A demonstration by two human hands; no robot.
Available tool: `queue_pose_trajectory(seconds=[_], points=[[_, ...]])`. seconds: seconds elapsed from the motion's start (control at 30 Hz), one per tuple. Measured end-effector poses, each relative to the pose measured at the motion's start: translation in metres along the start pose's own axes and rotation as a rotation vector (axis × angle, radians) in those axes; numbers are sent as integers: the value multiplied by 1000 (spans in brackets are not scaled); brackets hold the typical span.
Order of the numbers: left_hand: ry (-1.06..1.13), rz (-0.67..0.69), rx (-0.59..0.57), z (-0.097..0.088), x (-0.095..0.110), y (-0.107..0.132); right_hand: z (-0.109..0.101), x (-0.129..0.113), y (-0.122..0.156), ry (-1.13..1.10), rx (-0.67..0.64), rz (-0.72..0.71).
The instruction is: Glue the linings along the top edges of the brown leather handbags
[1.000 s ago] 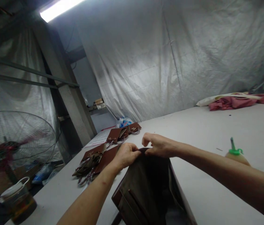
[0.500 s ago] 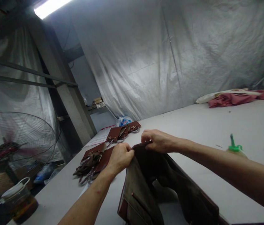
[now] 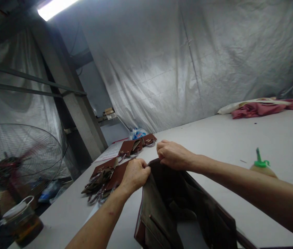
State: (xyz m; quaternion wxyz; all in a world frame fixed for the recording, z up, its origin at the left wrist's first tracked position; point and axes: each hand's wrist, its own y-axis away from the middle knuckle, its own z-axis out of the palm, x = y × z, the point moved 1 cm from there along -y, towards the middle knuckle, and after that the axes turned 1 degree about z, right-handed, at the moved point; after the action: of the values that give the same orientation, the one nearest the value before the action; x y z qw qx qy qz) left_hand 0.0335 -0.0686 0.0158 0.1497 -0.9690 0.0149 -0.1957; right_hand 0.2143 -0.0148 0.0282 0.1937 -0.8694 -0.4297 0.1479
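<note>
A bag body [image 3: 159, 211] with dark olive-brown lining and reddish-brown outer panels stands on the table in front of me, its inside facing me. My left hand [image 3: 135, 174] pinches its far upper edge near the left corner. A short way to the right, my right hand [image 3: 174, 155] is closed on the same edge, fingers curled and fingertips hidden behind the hand. A slit with a thin trim shows in the lining on the left side. Just beyond my left hand lie brown bag pieces [image 3: 117, 174] with plastic-wrapped handles.
More brown bag pieces [image 3: 131, 147] lie further back on the white table [image 3: 214, 138]. A bottle with a green nozzle [image 3: 262, 166] is by my right forearm. A jug of dark liquid [image 3: 23, 223] stands at the left edge, near a fan [image 3: 14, 159]. Pink cloth [image 3: 258, 110] lies back right.
My right hand has rolled over the edge, its fingers curling further in. The bag's lower right part has shifted slightly left. My left hand has moved slightly right, still pinching.
</note>
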Motion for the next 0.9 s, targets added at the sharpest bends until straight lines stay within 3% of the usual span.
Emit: queue_pose_trajectory(seconds=[0.3,0.67,0.9], points=[[-5,-3,8,-1,1,0,5,6,-4,-122,51,-74],[-69,56,-15,-4,4,3,2,5,0,-155,-9,80],[14,68,-2,-7,5,-1,-2,1,-1,-153,-32,119]])
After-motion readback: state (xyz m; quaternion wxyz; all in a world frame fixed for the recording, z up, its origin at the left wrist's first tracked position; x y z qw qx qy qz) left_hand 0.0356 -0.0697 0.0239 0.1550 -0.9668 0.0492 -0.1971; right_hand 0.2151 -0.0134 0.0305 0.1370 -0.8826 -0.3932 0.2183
